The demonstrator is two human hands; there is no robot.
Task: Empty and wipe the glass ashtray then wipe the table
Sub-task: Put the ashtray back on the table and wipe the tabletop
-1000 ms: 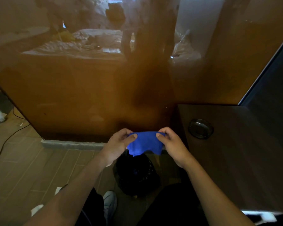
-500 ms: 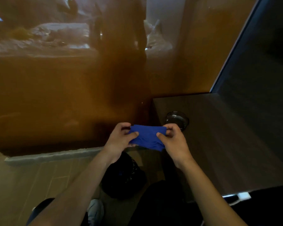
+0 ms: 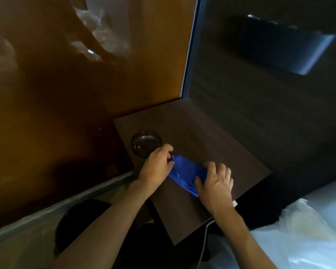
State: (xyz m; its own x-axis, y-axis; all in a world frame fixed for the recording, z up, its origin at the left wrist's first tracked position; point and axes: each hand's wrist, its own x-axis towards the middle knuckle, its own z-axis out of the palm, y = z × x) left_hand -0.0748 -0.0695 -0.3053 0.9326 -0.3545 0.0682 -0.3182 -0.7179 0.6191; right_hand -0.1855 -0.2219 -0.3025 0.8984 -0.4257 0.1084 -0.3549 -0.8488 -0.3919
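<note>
A round dark glass ashtray [image 3: 146,142] stands near the left edge of a small dark wooden table [image 3: 211,136]. A blue cloth [image 3: 185,171] lies on the tabletop just in front of the ashtray. My left hand [image 3: 157,166] pinches the cloth's left end, right beside the ashtray's near rim. My right hand [image 3: 214,184] presses down on the cloth's right end with fingers spread over it. Part of the cloth is hidden under both hands.
A glossy brown wall panel [image 3: 66,94] rises left of the table and a dark panel [image 3: 270,94] behind it. A black bin [image 3: 80,226] sits on the floor below left. A white cable [image 3: 206,237] hangs off the table's near edge; white bedding [image 3: 308,226] lies at the right.
Both hands carried the blue cloth from above the bin over to the right and lowered it onto the tabletop next to the ashtray. The view swung right toward the table.
</note>
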